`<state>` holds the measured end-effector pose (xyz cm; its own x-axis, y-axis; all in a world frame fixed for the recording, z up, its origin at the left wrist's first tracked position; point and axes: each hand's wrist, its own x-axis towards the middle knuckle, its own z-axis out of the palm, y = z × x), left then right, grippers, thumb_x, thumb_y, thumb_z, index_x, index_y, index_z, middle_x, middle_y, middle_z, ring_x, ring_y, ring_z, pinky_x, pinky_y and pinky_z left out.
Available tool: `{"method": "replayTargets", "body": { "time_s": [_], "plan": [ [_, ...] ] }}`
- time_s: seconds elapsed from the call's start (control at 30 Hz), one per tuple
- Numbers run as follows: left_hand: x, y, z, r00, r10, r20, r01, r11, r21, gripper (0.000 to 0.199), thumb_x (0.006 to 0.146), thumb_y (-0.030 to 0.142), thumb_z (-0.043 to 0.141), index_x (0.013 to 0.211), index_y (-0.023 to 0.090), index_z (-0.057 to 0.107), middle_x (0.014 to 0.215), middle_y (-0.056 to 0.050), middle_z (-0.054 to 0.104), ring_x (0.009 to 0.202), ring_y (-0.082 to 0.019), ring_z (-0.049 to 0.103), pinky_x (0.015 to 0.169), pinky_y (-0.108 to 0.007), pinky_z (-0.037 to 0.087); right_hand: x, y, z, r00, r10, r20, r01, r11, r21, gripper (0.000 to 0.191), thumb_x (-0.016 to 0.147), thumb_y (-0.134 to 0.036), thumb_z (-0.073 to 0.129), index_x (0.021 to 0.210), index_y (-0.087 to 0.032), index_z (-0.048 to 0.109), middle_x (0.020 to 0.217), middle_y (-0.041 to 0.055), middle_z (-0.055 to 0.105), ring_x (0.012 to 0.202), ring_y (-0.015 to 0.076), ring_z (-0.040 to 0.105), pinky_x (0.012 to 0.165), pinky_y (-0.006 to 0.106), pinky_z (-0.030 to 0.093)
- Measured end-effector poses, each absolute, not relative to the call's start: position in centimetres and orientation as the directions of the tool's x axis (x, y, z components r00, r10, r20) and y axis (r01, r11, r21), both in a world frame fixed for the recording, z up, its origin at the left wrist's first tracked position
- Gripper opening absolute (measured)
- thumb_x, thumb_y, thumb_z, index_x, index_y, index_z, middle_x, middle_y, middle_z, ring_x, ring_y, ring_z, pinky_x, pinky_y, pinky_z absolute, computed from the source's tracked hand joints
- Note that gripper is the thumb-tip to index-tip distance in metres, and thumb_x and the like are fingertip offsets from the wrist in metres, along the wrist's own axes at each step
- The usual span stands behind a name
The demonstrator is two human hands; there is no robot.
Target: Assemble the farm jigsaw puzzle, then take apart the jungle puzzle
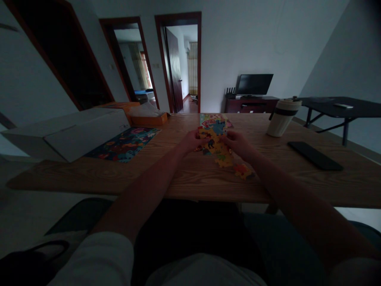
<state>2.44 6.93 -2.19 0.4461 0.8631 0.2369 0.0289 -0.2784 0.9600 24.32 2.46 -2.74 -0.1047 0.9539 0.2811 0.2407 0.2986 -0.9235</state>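
Several joined jigsaw puzzle pieces (pixel 218 128), yellow and blue with printed animals, are held between my two hands above the wooden table. My left hand (pixel 195 142) grips their left edge with fingers closed. At the right edge my right hand (pixel 235 142) pinches them with thumb and fingers. Just below the hands lie more puzzle pieces (pixel 224 158), yellow with green; whether they join the held ones I cannot tell. A separate orange-red piece (pixel 242 171) rests nearer the table's front edge. Behind the hands is a colourful printed sheet (pixel 205 117), partly covered.
On the wooden table (pixel 166 171), a white box (pixel 83 127) and an orange open box (pixel 149 118) stand left, beside a dark printed puzzle picture (pixel 127 143). To the right are a cream tumbler (pixel 282 119) and a black flat slab (pixel 315 155). A black folding table (pixel 345 107) stands beyond.
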Motion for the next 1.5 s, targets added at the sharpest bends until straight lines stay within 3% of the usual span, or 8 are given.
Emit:
{"method": "replayTargets", "body": {
  "time_s": [0.23, 0.9, 1.2, 1.5],
  "plan": [
    [2.2, 7.0, -2.2, 0.437, 0.877, 0.201, 0.062, -0.252, 0.966, 0.040, 0.076, 0.021, 0.086, 0.111, 0.015, 0.067, 0.109, -0.011, 0.077, 0.089, -0.019, 0.074, 0.082, -0.033, 0.059, 24.5, 2.9, -3.1, -0.082, 0.943, 0.323, 0.173, 0.332, -0.927, 0.025, 0.082, -0.044, 0.073, 0.095, -0.023, 0.072, 0.104, 0.0084, 0.078, 0.093, 0.0271, 0.072, 0.086, 0.044, 0.060],
    [2.0, 6.9, -1.5, 0.421, 0.875, 0.240, 0.021, -0.274, 0.961, 0.042, 0.076, 0.023, 0.086, 0.112, 0.014, 0.067, 0.113, -0.013, 0.077, 0.096, -0.021, 0.074, 0.086, -0.036, 0.060, 24.8, 3.3, -3.2, -0.013, 0.957, 0.288, 0.261, 0.282, -0.923, 0.024, 0.082, -0.045, 0.071, 0.092, -0.024, 0.072, 0.100, 0.0089, 0.077, 0.093, 0.0265, 0.072, 0.080, 0.041, 0.061],
    [2.0, 6.8, -1.4, 0.415, 0.877, 0.244, 0.047, -0.288, 0.956, 0.042, 0.076, 0.023, 0.086, 0.112, 0.013, 0.067, 0.113, -0.014, 0.077, 0.095, -0.021, 0.074, 0.085, -0.035, 0.060, 24.7, 3.1, -2.8, 0.027, 0.964, 0.266, 0.218, 0.254, -0.942, 0.023, 0.082, -0.043, 0.071, 0.093, -0.022, 0.072, 0.101, 0.0092, 0.077, 0.091, 0.0268, 0.072, 0.078, 0.040, 0.061],
    [1.6, 7.7, -1.6, 0.331, 0.887, 0.322, 0.132, -0.382, 0.915, 0.036, 0.081, 0.024, 0.081, 0.114, 0.014, 0.070, 0.109, -0.012, 0.077, 0.091, -0.020, 0.074, 0.083, -0.035, 0.059, 25.4, 3.1, -2.4, 0.076, 0.928, 0.365, 0.333, 0.321, -0.887, 0.034, 0.086, -0.056, 0.067, 0.093, -0.023, 0.072, 0.091, 0.0090, 0.074, 0.090, 0.0280, 0.069, 0.075, 0.039, 0.058]
  ]
}}
